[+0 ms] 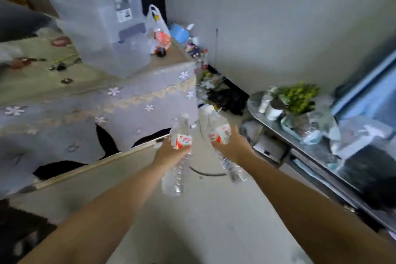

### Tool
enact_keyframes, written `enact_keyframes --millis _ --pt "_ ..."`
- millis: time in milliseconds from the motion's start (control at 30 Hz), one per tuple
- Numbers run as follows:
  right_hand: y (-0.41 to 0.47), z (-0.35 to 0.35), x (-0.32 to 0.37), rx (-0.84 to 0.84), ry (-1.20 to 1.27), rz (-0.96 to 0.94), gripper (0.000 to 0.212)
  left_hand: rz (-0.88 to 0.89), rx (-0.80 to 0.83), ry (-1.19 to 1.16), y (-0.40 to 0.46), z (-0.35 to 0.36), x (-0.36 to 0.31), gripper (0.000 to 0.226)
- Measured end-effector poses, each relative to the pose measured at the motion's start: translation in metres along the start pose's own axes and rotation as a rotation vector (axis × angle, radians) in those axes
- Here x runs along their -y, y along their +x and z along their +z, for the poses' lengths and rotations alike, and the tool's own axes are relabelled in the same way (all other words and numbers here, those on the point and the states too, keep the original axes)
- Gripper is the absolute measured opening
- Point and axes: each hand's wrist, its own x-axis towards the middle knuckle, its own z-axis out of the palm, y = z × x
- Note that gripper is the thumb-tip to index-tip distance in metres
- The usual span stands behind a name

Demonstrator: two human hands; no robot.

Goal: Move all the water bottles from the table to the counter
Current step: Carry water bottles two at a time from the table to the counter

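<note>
My left hand (169, 152) grips a clear water bottle (179, 156) with a red and white label around its middle, cap pointing up and away. My right hand (233, 146) holds a second clear water bottle (220, 133) of the same kind, tilted with its white cap toward the upper left. Both bottles hang in the air over the floor between the table (64, 83) on the left, covered with a grey flowered cloth, and the metal counter (310, 148) on the right.
On the table stand stacked clear plastic bins (100, 21), a plastic bag (156, 21) and small items. The counter holds a green plant (297, 96), white jars (272, 109) and wrapped items. Clutter lies on the floor by the wall (225, 96). A dark cable (205, 172) curves on the floor.
</note>
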Motion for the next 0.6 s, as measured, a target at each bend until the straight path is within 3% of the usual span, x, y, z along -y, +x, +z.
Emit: enact_keyframes --millis 100,233,400,533,600 --pt "-0.017 -0.054 -0.063 -0.152 0.019 0.172 0.065 0.090 0.163 0.079 -0.002 0.085 -0.043 0.086" --pt "-0.059 -0.111 -0.144 -0.330 0.055 0.345 0.056 0.182 0.374 0.233 -0.013 0.199 -0.088 0.065" --pt "-0.119 -0.157 -0.215 -0.504 0.125 0.556 0.058 0.269 0.608 0.335 -0.041 0.314 -0.118 0.064" --pt "-0.175 -0.189 -0.266 -0.680 0.204 0.716 0.063 0.366 0.830 0.469 -0.076 0.405 -0.136 0.085" --pt "-0.201 -0.200 -0.284 -0.758 0.251 0.787 0.061 0.411 0.908 0.522 -0.097 0.443 -0.141 0.080"
